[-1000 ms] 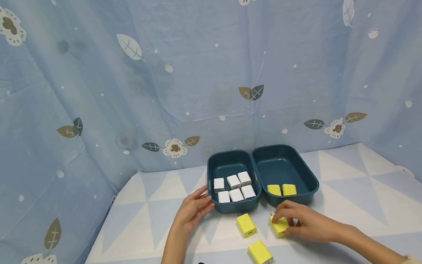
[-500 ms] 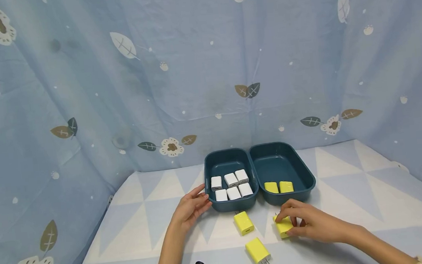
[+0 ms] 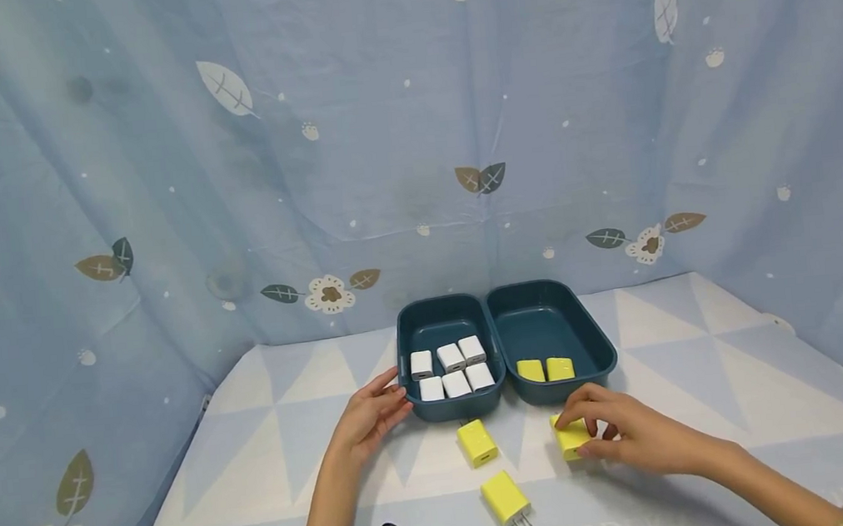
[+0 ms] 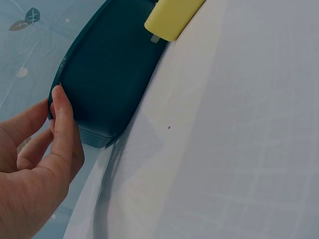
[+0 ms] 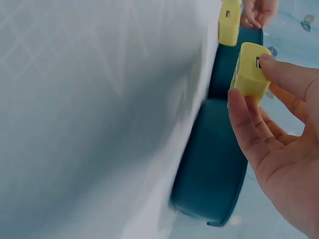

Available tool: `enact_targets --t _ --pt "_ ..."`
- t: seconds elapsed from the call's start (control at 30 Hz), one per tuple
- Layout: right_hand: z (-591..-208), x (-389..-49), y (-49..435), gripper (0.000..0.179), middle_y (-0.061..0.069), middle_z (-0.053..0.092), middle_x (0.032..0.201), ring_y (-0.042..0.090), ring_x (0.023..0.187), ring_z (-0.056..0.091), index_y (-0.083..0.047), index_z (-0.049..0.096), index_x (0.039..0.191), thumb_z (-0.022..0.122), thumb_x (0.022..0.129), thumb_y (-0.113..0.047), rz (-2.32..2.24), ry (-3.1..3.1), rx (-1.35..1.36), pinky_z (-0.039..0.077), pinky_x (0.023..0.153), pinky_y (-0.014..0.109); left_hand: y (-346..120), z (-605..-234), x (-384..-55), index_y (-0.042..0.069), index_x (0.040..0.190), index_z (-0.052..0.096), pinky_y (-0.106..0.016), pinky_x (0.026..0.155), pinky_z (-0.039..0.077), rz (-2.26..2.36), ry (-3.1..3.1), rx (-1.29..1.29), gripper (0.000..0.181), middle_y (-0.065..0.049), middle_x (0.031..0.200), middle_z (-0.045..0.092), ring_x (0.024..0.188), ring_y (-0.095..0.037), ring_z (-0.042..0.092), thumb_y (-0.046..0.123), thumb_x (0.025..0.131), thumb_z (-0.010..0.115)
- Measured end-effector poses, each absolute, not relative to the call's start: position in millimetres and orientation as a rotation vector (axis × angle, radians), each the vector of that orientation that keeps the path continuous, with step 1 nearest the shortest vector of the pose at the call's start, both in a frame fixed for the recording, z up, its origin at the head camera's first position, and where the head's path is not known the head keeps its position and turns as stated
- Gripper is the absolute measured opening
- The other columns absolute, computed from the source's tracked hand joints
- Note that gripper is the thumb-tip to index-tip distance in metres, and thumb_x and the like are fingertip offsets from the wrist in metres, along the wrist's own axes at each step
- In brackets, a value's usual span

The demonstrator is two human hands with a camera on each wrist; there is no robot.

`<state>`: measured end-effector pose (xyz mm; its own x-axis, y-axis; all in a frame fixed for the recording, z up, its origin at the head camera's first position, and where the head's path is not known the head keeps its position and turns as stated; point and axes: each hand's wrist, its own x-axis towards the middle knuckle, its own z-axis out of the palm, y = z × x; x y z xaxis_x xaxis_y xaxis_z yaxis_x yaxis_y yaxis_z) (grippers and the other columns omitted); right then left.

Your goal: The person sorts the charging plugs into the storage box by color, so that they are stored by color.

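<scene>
My left hand (image 3: 371,418) holds the rim at the near left corner of the left dark teal bin (image 3: 455,409). In the left wrist view its fingers and thumb sit on both sides of that corner. Several white charger plugs (image 3: 451,357) lie inside this bin. My right hand (image 3: 628,431) pinches a yellow charger plug (image 3: 571,440) between thumb and fingers, just in front of the right teal bin (image 3: 602,364). The right wrist view shows the plug's port (image 5: 258,62) by the thumb. Two yellow charger plugs (image 3: 545,369) lie in the right bin.
Two more yellow charger plugs (image 3: 477,443) lie on the patterned tablecloth (image 3: 243,454) in front of the bins; the nearer charger plug (image 3: 506,499) has its prongs facing me. A blue floral curtain (image 3: 410,130) hangs behind the bins.
My right hand has moved slightly right and up relative to the bins, carrying the yellow charger plug. My left hand stays on the left bin, and the head view has turned a little.
</scene>
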<state>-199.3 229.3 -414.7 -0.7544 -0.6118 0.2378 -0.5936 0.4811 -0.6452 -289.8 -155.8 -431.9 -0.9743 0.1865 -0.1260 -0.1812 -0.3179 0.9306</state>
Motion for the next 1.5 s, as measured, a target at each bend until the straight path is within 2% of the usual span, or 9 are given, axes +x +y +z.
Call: enact_targets --t 0.43,1.0,1.5 --pt "-395.7 -205.3 249.9 0.027 -0.003 0.055 0.117 0.012 0.084 0.052 -0.021 0.067 0.118 0.072 0.092 -0.025 -1.208 2.810 -1.144 0.056 0.064 0.027 -158.7 -431.6 -289.0 -0.008 0.145 0.042 -0.028 0.081 0.058 2.392 1.689 -0.009 0.050 -0.013 0.102 0.052 0.083 -0.016 0.065 -0.011 0.096 0.053" --pt "-379.7 -238.3 271.2 0.031 0.004 0.056 0.112 0.015 0.082 0.052 -0.012 0.069 0.113 0.078 0.085 -0.006 -1.185 3.016 -0.974 0.057 0.063 0.025 -158.2 -433.0 -291.7 -0.007 0.146 0.042 -0.029 0.081 0.058 2.396 1.675 -0.024 0.051 -0.013 0.104 0.052 0.084 -0.017 0.065 -0.012 0.096 0.051" --pt "-382.9 -265.3 281.5 0.030 0.008 0.058 0.114 0.016 0.084 0.054 -0.008 0.068 0.116 0.076 0.087 -0.006 -1.131 3.005 -0.887 0.057 0.067 0.026 -155.6 -433.9 -291.9 -0.007 0.147 0.039 -0.029 0.082 0.058 2.385 1.656 -0.001 0.053 -0.014 0.105 0.050 0.085 -0.017 0.065 -0.012 0.096 0.051"
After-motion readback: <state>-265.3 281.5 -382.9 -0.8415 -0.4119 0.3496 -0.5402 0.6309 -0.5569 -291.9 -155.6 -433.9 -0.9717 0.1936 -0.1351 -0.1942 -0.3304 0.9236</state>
